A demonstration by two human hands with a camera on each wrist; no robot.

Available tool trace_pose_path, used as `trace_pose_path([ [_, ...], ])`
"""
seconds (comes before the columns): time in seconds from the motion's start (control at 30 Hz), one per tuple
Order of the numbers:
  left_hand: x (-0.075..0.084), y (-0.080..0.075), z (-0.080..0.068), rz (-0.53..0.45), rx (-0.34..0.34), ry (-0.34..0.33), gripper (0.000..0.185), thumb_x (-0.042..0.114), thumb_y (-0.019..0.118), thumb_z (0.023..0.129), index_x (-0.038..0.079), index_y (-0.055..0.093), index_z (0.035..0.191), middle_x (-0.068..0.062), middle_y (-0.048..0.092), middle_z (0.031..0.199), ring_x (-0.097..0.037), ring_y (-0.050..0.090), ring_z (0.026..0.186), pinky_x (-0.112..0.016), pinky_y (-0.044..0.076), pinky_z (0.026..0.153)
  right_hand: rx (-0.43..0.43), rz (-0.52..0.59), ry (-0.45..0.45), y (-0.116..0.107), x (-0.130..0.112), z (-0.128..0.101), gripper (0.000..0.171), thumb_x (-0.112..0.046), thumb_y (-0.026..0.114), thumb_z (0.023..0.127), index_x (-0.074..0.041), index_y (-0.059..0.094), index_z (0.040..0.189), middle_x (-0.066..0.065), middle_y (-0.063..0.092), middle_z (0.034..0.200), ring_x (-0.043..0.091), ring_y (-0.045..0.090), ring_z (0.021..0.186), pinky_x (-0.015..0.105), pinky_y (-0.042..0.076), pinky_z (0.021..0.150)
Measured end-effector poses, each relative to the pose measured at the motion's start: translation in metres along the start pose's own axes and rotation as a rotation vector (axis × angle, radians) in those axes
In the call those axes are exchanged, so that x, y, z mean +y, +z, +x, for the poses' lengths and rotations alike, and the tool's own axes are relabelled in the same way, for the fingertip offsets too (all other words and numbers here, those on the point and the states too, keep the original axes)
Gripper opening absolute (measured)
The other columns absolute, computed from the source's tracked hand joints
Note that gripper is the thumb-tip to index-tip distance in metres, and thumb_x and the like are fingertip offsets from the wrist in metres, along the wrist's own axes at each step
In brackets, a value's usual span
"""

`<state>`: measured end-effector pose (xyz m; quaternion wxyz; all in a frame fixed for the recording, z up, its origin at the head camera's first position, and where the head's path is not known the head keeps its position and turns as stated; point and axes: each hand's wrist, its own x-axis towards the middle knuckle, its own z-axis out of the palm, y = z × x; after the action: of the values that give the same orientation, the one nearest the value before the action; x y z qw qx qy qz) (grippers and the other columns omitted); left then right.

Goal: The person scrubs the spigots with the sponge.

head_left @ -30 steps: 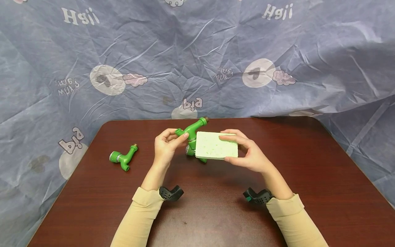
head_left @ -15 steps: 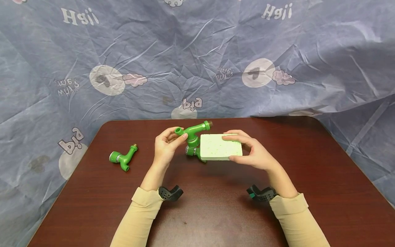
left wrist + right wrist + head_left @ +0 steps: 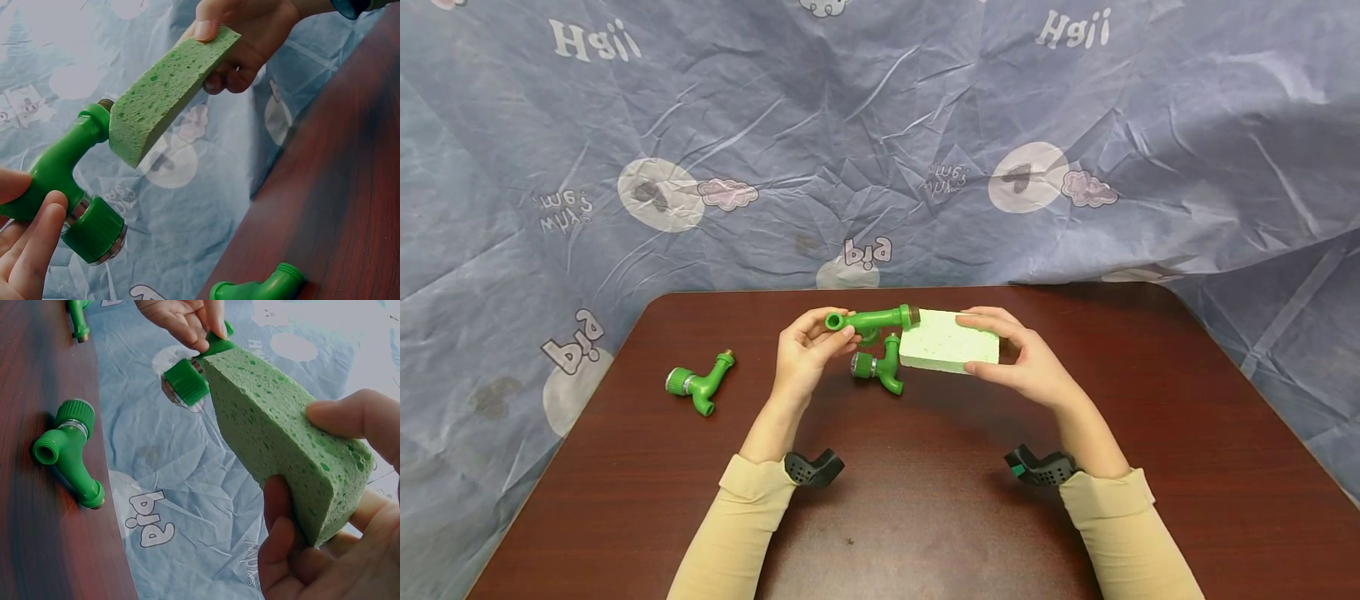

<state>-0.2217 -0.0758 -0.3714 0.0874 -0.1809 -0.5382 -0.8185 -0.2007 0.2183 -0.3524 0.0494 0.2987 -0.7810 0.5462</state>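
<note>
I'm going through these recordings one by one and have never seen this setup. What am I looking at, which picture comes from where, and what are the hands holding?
No machine here: a person works with two bare hands. The wide picture comes from a camera on the head, looking down at a dark brown table backed by a blue printed cloth. The other two come from cameras strapped to the wrists, each looking at its own hand's work.

The left hand holds a green plastic tap in the air by its spout end. The right hand grips a light green sponge between thumb and fingers, its end against the tap's brass-coloured tip.

Two more green taps lie on the table: one just below the held one, one off to the left.
</note>
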Motion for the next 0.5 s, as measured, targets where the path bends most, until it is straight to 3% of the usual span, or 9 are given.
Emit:
trace_pose_path([
  [0.2, -0.0020, 0.0020, -0.0008, 0.014, -0.016, 0.007, 0.030, -0.014, 0.064, 0.079, -0.020, 0.054, 0.108, -0.009, 0.069, 0.098, -0.018, 0.068, 0.075, -0.033, 0.056, 0.069, 0.031, 0.014, 0.020, 0.0012, 0.0013, 0.0004, 0.054, 0.007, 0.071, 0.076, 0.000, 0.055, 0.127, 0.012, 0.044, 0.131, 0.016, 0.055, 0.095, 0.020, 0.050, 0.073],
  [0.5, -0.0073, 0.0085, -0.0025, 0.051, -0.003, 0.026, 0.029, -0.008, 0.067, 0.081, -0.018, 0.059, 0.107, -0.008, 0.070, 0.093, -0.019, 0.069, 0.073, -0.037, 0.056, 0.070, 0.075, 0.044, 0.009, 0.0027, 0.0024, 0.0017, 0.053, 0.010, 0.070, 0.076, 0.004, 0.055, 0.126, 0.014, 0.044, 0.131, 0.017, 0.053, 0.097, 0.019, 0.050, 0.072],
])
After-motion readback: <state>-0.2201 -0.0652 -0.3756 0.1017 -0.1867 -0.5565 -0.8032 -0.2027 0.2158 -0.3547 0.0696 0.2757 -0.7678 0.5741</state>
